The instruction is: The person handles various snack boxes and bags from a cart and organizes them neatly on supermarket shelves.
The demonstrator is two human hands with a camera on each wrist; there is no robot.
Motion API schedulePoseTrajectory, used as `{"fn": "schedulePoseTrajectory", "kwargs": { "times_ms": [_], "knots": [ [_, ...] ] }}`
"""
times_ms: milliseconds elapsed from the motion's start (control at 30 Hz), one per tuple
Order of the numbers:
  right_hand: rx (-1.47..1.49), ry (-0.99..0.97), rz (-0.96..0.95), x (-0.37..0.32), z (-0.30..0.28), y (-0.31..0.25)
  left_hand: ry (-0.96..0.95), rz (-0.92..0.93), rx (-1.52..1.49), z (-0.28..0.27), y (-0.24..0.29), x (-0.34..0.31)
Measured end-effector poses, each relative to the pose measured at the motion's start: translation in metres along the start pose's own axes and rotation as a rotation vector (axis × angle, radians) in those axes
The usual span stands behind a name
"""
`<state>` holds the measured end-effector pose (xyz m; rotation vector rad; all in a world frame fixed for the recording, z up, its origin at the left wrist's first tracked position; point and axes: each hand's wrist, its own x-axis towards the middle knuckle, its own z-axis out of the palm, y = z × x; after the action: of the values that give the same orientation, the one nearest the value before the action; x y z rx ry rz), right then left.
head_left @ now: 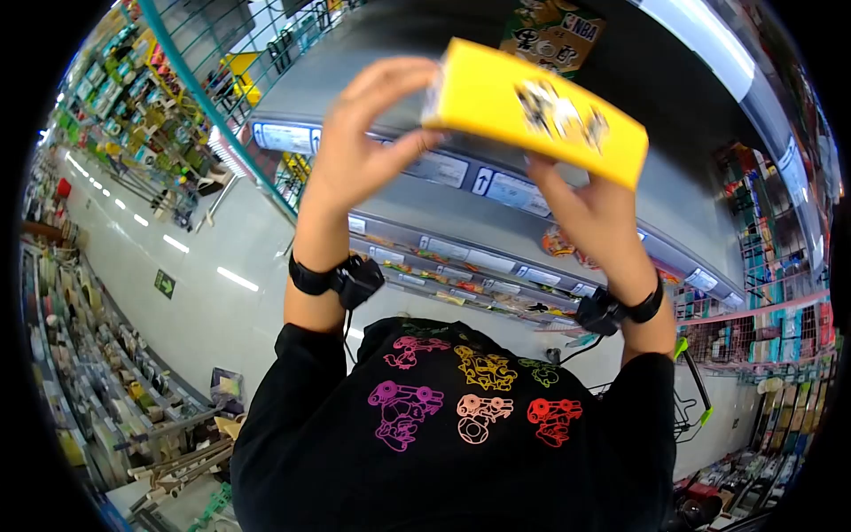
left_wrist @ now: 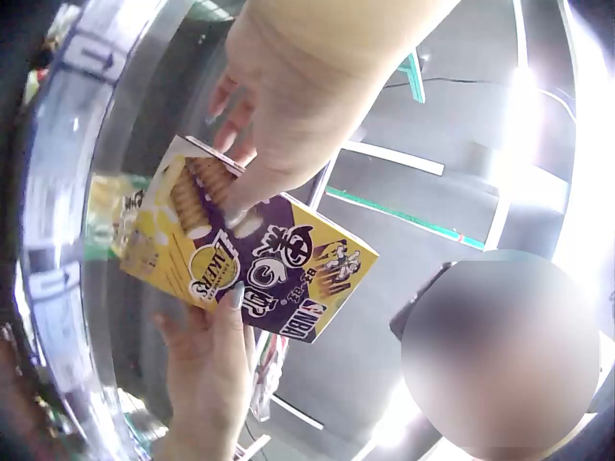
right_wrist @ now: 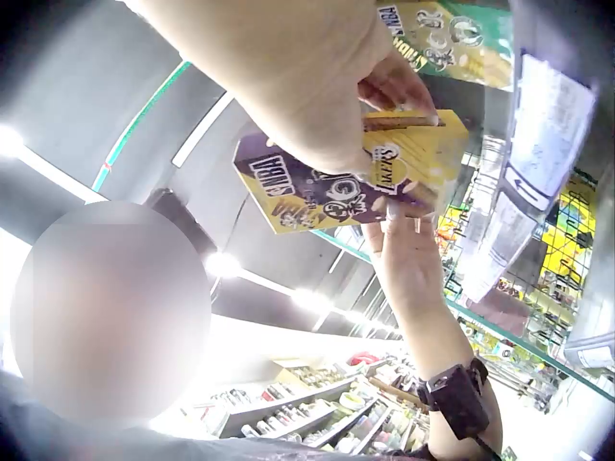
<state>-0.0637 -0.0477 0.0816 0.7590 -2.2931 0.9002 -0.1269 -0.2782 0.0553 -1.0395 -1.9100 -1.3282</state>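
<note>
Both hands hold up a biscuit box (head_left: 541, 111) before the shelf, its yellow side facing up in the head view. In the left wrist view the box (left_wrist: 259, 245) shows a purple and yellow front with biscuit sticks, a Lakers logo and NBA lettering. My left hand (head_left: 368, 133) grips the left end, thumb on the front and fingers behind. At the other end my right hand (head_left: 594, 217) holds it from below; its fingers are partly hidden by the box. Behind stands a similar green and brown NBA box (head_left: 567, 44) on the shelf.
A grey shelf (head_left: 355, 84) with price labels along its edge stands in front, lower shelves with small packets beneath. Teal wire mesh (head_left: 191, 80) borders it on the left. A cart handle (head_left: 696, 381) is at right. Stocked racks (head_left: 97, 372) line the aisle on the left.
</note>
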Motion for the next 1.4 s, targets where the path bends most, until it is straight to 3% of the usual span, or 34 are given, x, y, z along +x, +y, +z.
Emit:
{"fn": "schedulePoseTrajectory", "kwargs": {
  "times_ms": [33, 100, 200, 233, 267, 300, 333, 500, 600, 700, 867, 1033, 1233, 1400],
  "knots": [
    [0.030, 0.003, 0.075, 0.014, 0.006, -0.006, 0.027, -0.034, 0.039, -0.008, -0.009, 0.001],
    [-0.132, 0.017, -0.088, 0.040, 0.019, 0.002, 0.015, 0.073, 0.268, -0.029, -0.029, 0.010],
    [-0.084, -0.014, -0.034, 0.076, 0.046, 0.018, 0.049, -0.027, 0.377, -0.040, -0.055, 0.023],
    [0.034, -0.160, 0.190, 0.089, 0.051, 0.015, 0.043, -0.076, 0.335, -0.042, -0.068, 0.027],
    [0.010, -0.117, 0.234, 0.100, 0.052, 0.005, 0.018, -0.094, 0.384, -0.044, -0.077, 0.031],
    [0.166, -0.179, 0.373, 0.112, 0.060, 0.004, 0.021, -0.154, 0.415, -0.042, -0.087, 0.033],
    [0.127, -0.159, 0.325, 0.123, 0.083, 0.041, 0.024, -0.211, 0.448, -0.038, -0.097, 0.034],
    [0.408, -0.200, 0.476, 0.149, 0.116, 0.070, 0.020, -0.298, 0.539, -0.025, -0.119, 0.040],
    [0.446, -0.155, 0.550, 0.156, 0.124, 0.077, -0.080, -0.408, 0.526, -0.022, -0.125, 0.047],
    [0.492, -0.102, 0.587, 0.158, 0.128, 0.083, -0.105, -0.344, 0.361, -0.024, -0.132, 0.046],
    [0.650, -0.088, 0.629, 0.151, 0.130, 0.088, -0.163, -0.406, 0.319, -0.022, -0.127, 0.046],
    [0.769, -0.035, 0.652, 0.146, 0.129, 0.087, -0.198, -0.291, 0.241, -0.022, -0.144, 0.043],
    [0.699, -0.195, 0.682, 0.146, 0.121, 0.086, -0.266, -0.448, 0.190, -0.024, -0.133, 0.045],
    [0.690, -0.304, 0.682, 0.146, 0.098, 0.067, -0.256, -0.428, 0.229, -0.023, -0.129, 0.047]
  ]
}}
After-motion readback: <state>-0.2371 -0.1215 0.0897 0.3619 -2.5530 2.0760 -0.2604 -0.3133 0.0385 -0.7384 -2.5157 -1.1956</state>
